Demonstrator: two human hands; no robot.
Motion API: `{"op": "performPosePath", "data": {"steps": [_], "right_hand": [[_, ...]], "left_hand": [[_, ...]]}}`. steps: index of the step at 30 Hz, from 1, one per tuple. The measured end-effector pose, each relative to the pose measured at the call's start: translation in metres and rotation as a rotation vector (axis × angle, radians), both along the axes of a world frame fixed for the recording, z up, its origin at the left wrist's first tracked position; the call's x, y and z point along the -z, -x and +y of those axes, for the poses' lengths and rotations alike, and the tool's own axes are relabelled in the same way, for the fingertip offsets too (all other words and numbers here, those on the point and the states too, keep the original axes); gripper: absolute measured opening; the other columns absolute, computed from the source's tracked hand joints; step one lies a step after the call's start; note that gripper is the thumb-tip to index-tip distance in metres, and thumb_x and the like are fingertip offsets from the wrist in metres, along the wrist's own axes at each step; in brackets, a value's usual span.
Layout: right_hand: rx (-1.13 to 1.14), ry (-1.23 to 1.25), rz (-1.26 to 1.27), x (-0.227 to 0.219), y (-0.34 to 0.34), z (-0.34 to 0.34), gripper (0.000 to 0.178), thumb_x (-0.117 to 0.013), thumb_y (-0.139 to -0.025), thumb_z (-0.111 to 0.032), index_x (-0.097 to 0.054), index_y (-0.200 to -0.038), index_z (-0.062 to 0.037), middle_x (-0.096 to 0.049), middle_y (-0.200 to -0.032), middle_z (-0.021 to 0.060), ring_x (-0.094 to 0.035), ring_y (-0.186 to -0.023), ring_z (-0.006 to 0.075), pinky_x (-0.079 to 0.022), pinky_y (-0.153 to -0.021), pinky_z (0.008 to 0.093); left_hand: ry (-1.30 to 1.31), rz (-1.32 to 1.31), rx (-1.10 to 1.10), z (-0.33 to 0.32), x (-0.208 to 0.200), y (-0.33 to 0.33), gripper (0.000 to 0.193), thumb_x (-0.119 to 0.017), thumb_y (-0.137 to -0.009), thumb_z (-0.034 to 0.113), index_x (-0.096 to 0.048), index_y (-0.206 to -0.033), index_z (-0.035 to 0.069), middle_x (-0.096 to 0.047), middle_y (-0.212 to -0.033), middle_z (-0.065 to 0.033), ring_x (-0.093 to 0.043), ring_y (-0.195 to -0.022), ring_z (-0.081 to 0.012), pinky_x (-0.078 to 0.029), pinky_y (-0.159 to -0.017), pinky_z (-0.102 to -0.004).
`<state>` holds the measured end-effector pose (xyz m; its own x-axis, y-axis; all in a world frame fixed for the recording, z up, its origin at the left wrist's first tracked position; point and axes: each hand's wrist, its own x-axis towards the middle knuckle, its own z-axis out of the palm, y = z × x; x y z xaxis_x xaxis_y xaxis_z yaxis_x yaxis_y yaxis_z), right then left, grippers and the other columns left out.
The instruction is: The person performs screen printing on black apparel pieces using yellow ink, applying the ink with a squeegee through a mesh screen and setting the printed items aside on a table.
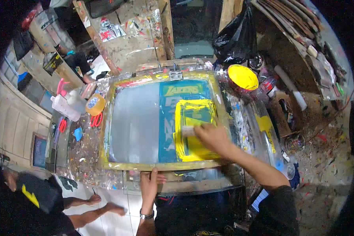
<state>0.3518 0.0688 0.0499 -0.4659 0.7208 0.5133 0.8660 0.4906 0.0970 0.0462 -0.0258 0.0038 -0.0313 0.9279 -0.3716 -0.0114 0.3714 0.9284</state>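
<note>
A wooden-framed printing screen lies on the paint-stained bench, with bare pale mesh at its left and a teal stencil with lettering at its right. Thick yellow ink forms a smeared rectangle over the stencil. Closed around a small pale squeegee, my right hand presses it on the mesh within the yellow area. My left hand grips the screen's near edge, its thumb up against the frame and its fingers partly curled below. Metal hinge clamps sit along the far edge.
A tub of yellow ink stands at the back right, by a black plastic bag. White bottles, an orange-yellow container and red-handled scissors are at the left. Another person's legs show at lower left.
</note>
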Motion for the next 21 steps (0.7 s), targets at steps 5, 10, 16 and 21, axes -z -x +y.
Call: {"op": "performPosePath", "data": {"steps": [5,10,16,21], "right_hand": [[0.161,0.297,0.051,-0.025,0.007,0.06,0.027,-0.066,-0.086,-0.034,-0.058,-0.096,-0.01,-0.066,-0.074,0.0137,-0.067,-0.068,0.0343,-0.051,-0.067,0.0484],[-0.102,0.732,0.001,-0.027,-0.007,0.052,0.045,-0.068,-0.082,-0.053,-0.063,-0.1,-0.0117,-0.067,-0.073,0.0168,-0.067,-0.073,0.0394,-0.049,-0.061,0.0513],[0.113,0.381,0.035,-0.047,-0.006,0.119,0.034,-0.059,-0.09,-0.044,-0.062,-0.101,-0.011,-0.068,-0.076,0.0158,-0.068,-0.07,0.0371,-0.052,-0.057,0.0514],[-0.074,0.34,-0.148,-0.008,0.015,0.043,0.022,-0.053,-0.09,-0.027,-0.056,-0.107,-0.0128,-0.065,-0.072,0.011,-0.07,-0.066,0.0317,-0.052,-0.052,0.0467]], "left_hand": [[0.036,-0.03,-0.027,-0.001,-0.002,0.013,0.039,-0.055,-0.101,0.026,-0.038,-0.116,-0.006,-0.067,-0.081,-0.0194,-0.071,-0.069,-0.025,-0.058,-0.06,-0.0321],[0.079,-0.046,-0.046,0.0,-0.015,0.003,0.037,-0.054,-0.102,0.022,-0.034,-0.12,-0.003,-0.066,-0.082,-0.0182,-0.071,-0.07,-0.0258,-0.059,-0.061,-0.0335],[0.069,-0.107,-0.042,-0.002,-0.013,0.003,0.035,-0.053,-0.102,0.02,-0.034,-0.125,0.001,-0.066,-0.084,-0.0196,-0.07,-0.071,-0.026,-0.06,-0.061,-0.0338],[0.086,-0.074,-0.055,-0.004,-0.01,0.01,0.038,-0.054,-0.102,0.024,-0.037,-0.125,0.0,-0.066,-0.083,-0.0189,-0.07,-0.071,-0.0265,-0.059,-0.062,-0.0345]]}}
